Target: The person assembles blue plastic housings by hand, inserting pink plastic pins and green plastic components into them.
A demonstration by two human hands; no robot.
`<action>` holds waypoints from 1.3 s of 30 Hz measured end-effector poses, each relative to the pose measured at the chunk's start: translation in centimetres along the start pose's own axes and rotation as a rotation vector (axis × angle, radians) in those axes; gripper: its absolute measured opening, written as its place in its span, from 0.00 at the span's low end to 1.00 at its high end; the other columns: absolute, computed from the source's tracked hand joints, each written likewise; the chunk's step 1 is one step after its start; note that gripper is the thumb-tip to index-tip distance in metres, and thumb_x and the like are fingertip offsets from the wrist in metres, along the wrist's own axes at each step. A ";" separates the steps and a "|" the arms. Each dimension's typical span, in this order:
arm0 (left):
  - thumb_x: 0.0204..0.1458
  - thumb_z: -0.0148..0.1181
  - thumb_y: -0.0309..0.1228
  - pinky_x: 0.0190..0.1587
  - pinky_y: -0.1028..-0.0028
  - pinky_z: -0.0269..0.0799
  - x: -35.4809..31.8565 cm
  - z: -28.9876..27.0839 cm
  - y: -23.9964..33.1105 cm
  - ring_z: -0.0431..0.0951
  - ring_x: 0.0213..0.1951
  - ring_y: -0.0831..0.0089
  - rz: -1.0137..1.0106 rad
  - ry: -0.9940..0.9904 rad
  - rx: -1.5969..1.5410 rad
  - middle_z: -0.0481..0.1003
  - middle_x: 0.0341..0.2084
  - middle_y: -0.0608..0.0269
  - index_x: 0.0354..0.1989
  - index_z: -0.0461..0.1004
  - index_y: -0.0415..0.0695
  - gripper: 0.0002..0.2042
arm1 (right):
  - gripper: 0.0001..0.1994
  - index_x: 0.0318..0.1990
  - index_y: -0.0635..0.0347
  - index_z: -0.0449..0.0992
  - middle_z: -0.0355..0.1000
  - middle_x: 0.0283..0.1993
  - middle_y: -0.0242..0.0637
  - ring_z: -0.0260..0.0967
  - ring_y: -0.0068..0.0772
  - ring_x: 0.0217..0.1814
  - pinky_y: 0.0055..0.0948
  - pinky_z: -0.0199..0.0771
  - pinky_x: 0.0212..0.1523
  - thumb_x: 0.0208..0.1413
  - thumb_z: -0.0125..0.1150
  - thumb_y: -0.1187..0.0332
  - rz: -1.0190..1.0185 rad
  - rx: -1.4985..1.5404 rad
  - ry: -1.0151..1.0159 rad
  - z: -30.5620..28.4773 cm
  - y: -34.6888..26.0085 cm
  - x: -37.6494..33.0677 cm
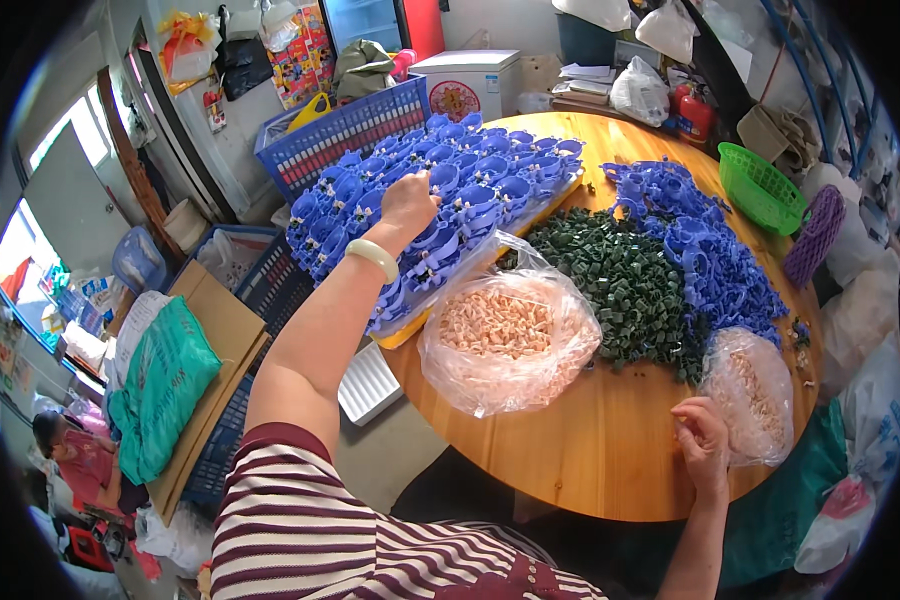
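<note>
My left hand, a pale bangle at its wrist, reaches over rows of blue plastic cup-shaped parts set out on a yellow-edged tray. Its fingers are closed in a pinch; what they hold, if anything, is hidden. At the table's near right, my right hand has curled fingers beside a clear bag of small peach-coloured pieces. Whether anything is in them cannot be made out. Between my arms stands a larger open bag of similar pieces. Behind it lie a heap of dark green pieces and loose blue parts.
The round wooden table carries all this. A green basket stands at its far right, near a purple mesh item. Blue crates and cardboard border the left. A person sits at far left.
</note>
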State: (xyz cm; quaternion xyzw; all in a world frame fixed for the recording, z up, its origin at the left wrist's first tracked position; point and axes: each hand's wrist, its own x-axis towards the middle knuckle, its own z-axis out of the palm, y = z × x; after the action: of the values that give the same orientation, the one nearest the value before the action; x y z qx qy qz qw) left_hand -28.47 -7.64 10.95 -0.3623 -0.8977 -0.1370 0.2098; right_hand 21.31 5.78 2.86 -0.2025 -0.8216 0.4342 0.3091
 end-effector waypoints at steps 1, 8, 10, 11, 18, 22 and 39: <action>0.45 0.63 0.37 0.45 0.64 0.72 -0.1 0.1 -0.1 0.76 0.43 0.56 0.014 0.022 -0.019 0.76 0.38 0.50 0.47 0.71 0.42 0.21 | 0.07 0.34 0.64 0.72 0.65 0.38 0.31 0.63 0.18 0.33 0.14 0.63 0.32 0.49 0.52 0.84 0.000 0.001 0.002 0.0 -0.1 0.0; 0.44 0.63 0.36 0.44 0.65 0.72 0.3 -0.4 -0.6 0.76 0.41 0.57 -0.011 0.068 -0.119 0.76 0.37 0.50 0.48 0.71 0.41 0.22 | 0.06 0.34 0.65 0.72 0.65 0.37 0.32 0.63 0.18 0.32 0.15 0.63 0.31 0.49 0.53 0.84 0.022 0.013 -0.013 0.0 0.4 -0.2; 0.45 0.63 0.36 0.45 0.65 0.71 0.3 -0.7 -0.7 0.76 0.42 0.57 -0.018 0.030 -0.136 0.76 0.38 0.49 0.48 0.70 0.42 0.21 | 0.06 0.34 0.65 0.72 0.65 0.37 0.32 0.63 0.18 0.31 0.15 0.63 0.31 0.49 0.53 0.84 0.037 0.016 -0.022 0.0 0.6 -0.2; 0.46 0.62 0.36 0.46 0.65 0.71 0.3 -0.9 -0.6 0.75 0.44 0.56 -0.026 -0.008 -0.153 0.75 0.40 0.49 0.49 0.70 0.43 0.21 | 0.06 0.34 0.65 0.72 0.65 0.37 0.32 0.63 0.18 0.31 0.15 0.63 0.31 0.49 0.53 0.84 0.050 0.026 -0.021 0.0 0.6 -0.2; 0.44 0.63 0.34 0.42 0.67 0.72 0.8 0.3 -1.7 0.77 0.38 0.60 0.016 0.004 -0.139 0.77 0.32 0.53 0.46 0.72 0.41 0.20 | 0.07 0.34 0.65 0.72 0.65 0.37 0.32 0.63 0.18 0.29 0.16 0.65 0.30 0.48 0.53 0.84 0.079 0.034 -0.030 0.0 0.7 -0.2; 0.43 0.63 0.34 0.44 0.66 0.71 1.1 0.4 -2.2 0.77 0.39 0.60 0.005 0.002 -0.127 0.77 0.33 0.53 0.47 0.72 0.41 0.21 | 0.06 0.34 0.66 0.72 0.66 0.36 0.32 0.64 0.19 0.29 0.16 0.65 0.29 0.49 0.53 0.84 0.091 0.028 -0.028 0.1 0.8 -0.1; 0.45 0.61 0.34 0.50 0.65 0.67 -0.6 -2.1 0.9 0.72 0.48 0.57 0.143 0.043 0.043 0.72 0.44 0.53 0.48 0.70 0.42 0.20 | 0.05 0.33 0.66 0.72 0.67 0.33 0.34 0.64 0.21 0.28 0.17 0.65 0.28 0.49 0.54 0.83 0.079 0.010 -0.013 0.2 0.6 -0.4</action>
State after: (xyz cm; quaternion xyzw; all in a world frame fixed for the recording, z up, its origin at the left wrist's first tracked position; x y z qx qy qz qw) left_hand -26.89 -8.21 12.56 -0.4178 -0.8676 -0.1099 0.2462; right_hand 21.49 5.75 2.14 -0.2304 -0.8126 0.4517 0.2874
